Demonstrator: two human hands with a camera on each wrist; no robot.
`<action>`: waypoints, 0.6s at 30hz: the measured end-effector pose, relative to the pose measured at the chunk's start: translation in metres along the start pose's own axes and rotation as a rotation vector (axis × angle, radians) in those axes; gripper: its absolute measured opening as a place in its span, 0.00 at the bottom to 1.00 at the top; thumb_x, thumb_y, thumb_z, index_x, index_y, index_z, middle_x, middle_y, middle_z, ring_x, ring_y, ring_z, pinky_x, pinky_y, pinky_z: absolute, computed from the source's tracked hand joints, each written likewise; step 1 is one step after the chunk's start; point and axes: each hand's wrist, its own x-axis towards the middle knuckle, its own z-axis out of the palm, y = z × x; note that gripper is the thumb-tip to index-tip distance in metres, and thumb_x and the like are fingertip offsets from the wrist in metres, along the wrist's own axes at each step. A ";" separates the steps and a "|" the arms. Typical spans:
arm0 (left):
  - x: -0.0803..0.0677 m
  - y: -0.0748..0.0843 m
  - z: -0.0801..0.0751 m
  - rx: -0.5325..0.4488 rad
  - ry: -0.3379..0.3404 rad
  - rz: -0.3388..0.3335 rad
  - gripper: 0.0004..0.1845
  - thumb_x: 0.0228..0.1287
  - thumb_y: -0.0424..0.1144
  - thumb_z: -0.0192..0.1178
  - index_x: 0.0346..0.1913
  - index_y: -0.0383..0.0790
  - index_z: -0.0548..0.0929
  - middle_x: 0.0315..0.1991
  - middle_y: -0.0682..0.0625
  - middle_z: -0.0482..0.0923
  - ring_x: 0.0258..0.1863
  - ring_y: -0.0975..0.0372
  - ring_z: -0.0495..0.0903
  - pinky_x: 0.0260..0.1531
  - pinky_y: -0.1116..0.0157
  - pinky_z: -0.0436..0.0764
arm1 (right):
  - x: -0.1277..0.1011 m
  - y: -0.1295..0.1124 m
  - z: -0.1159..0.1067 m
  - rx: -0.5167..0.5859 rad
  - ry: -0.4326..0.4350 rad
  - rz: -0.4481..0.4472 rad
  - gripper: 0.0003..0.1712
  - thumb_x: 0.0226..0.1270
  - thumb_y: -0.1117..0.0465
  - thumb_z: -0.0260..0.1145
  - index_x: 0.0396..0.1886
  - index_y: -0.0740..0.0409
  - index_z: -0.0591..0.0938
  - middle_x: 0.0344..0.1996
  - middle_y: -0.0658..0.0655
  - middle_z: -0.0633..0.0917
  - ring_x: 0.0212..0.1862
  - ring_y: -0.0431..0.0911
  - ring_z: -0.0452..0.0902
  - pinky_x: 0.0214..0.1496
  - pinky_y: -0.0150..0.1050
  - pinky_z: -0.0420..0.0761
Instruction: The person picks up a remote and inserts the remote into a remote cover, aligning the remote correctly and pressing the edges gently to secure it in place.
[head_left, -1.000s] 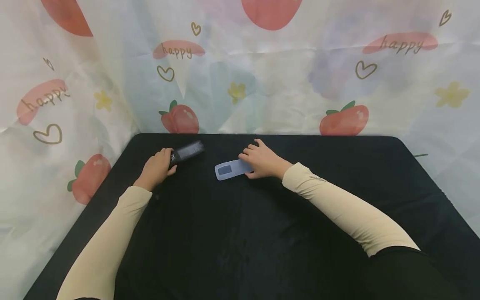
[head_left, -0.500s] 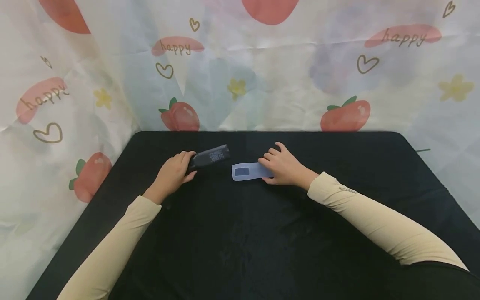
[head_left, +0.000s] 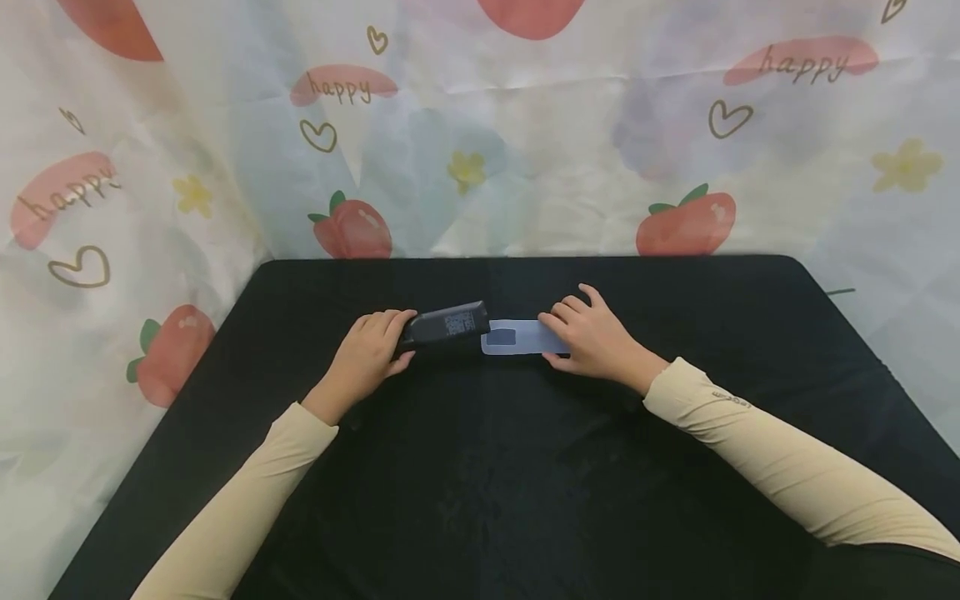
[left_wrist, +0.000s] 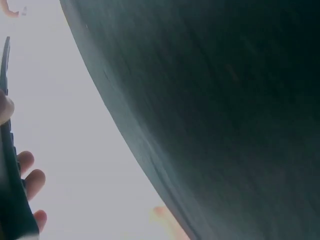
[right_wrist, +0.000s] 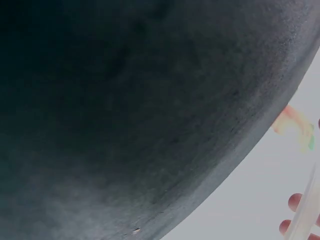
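Gripping a black remote [head_left: 447,323] and seemingly pinching a clear sleeve [head_left: 517,337], hands meet.

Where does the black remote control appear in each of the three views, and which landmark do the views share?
Head: the black remote control lies at centre, gripped by the left hand, its tip meeting the translucent cover.
Left wrist: a dark strip at the left edge, fingers behind it.
Right wrist: not in view.
Shared landmark: the black table's edge.
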 end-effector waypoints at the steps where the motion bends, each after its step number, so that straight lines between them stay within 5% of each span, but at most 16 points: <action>1: 0.001 0.003 0.000 0.000 -0.001 0.008 0.30 0.52 0.44 0.69 0.56 0.34 0.72 0.46 0.42 0.78 0.45 0.52 0.79 0.50 0.55 0.76 | -0.001 0.000 -0.001 -0.002 -0.002 -0.002 0.28 0.47 0.44 0.72 0.43 0.58 0.81 0.34 0.57 0.84 0.40 0.52 0.78 0.58 0.61 0.69; 8: 0.013 0.018 0.004 0.030 0.021 0.057 0.30 0.49 0.44 0.71 0.53 0.35 0.73 0.43 0.44 0.79 0.43 0.55 0.79 0.47 0.57 0.77 | -0.005 0.002 -0.002 -0.002 -0.039 -0.014 0.29 0.47 0.43 0.72 0.44 0.58 0.81 0.35 0.57 0.84 0.42 0.52 0.78 0.59 0.61 0.69; 18: 0.017 0.028 0.013 0.071 -0.042 0.070 0.30 0.48 0.46 0.72 0.51 0.36 0.73 0.41 0.44 0.78 0.41 0.55 0.79 0.45 0.59 0.77 | -0.004 0.001 0.001 -0.001 -0.115 -0.047 0.28 0.49 0.43 0.71 0.44 0.57 0.80 0.35 0.56 0.83 0.42 0.52 0.77 0.58 0.61 0.69</action>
